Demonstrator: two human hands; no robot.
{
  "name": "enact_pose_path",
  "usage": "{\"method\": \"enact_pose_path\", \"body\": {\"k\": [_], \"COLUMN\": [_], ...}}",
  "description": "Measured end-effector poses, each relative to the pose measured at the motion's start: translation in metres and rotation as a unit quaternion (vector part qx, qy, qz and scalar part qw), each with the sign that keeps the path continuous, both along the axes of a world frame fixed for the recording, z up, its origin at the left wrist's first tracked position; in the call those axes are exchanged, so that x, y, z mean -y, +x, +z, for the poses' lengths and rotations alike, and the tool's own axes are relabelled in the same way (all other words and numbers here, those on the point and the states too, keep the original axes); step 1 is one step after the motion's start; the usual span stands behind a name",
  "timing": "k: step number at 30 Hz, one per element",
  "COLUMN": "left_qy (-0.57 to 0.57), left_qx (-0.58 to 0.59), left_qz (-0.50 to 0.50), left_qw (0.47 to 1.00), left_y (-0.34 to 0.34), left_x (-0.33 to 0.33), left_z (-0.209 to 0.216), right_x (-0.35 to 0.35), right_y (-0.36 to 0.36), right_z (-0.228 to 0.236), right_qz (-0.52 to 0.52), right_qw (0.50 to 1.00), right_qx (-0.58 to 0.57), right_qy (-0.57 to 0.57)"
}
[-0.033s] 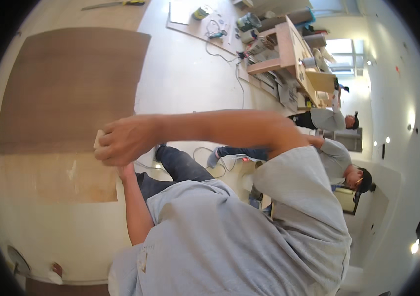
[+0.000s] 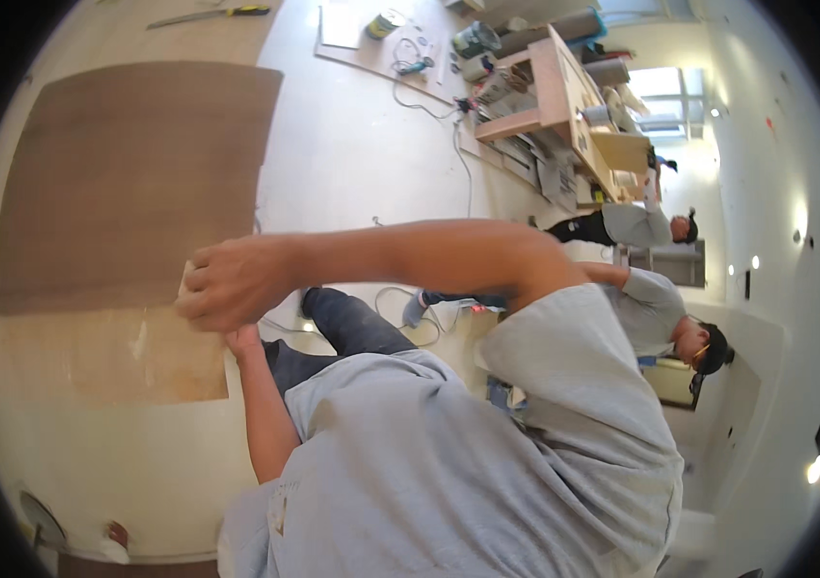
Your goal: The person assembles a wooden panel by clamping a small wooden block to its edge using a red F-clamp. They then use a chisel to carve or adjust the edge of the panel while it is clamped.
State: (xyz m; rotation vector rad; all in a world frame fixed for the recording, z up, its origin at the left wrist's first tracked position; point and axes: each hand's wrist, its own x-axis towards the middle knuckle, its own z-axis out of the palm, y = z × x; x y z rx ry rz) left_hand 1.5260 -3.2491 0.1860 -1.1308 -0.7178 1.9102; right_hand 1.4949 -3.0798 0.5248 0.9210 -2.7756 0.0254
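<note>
Two hands are showing, one right hand point(image 2: 229, 283) and one left hand point(image 2: 244, 339), and one block point(image 2: 185, 276) is showing with them. Two boards are lying nearby: one brown board point(image 2: 140, 183) and one tan board point(image 2: 102, 361). One saw point(image 2: 212, 15), one teal tool point(image 2: 417, 66), one white sheet point(image 2: 339, 27) and one disc point(image 2: 42, 518) are also showing. At least two cans are standing there, one yellow can point(image 2: 386, 24) and one green can point(image 2: 476, 39). One bench point(image 2: 552, 87) is standing near them. At least two co-workers are appearing, one farther person point(image 2: 636, 226) and one nearer person point(image 2: 646, 313), and they are wearing two caps, one apiece. Several cords point(image 2: 469, 173) are crossing too confusingly for a sure count.
</note>
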Motion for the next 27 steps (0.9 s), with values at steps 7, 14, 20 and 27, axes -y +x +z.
{"method": "enact_pose_path", "body": {"k": [7, 14, 20, 27], "left_qy": [0.008, -0.045, -0.162, -0.186], "left_qx": [-0.048, -0.18, -0.259, -0.274], "left_qz": [-0.036, -0.095, -0.059, -0.226], "left_qw": [0.998, 0.978, 0.951, 0.916], "left_y": [-0.008, -0.006, 0.021, 0.028], "left_x": [-0.008, 0.0, -0.001, 0.013], "left_z": [-0.022, -0.069, -0.07, 0.044], "right_x": [0.058, 0.066, 0.041, -0.012], "right_y": [-0.001, -0.027, -0.031, -0.028], "right_z": [-0.032, -0.012, 0.001, 0.062], "right_qz": [-0.287, -0.437, -0.349, -0.026], "right_qw": [0.955, 0.868, 0.881, 0.991], "right_qx": [0.002, 0.166, 0.297, 0.131], "right_qy": [-0.076, -0.167, -0.115, 0.014]}}
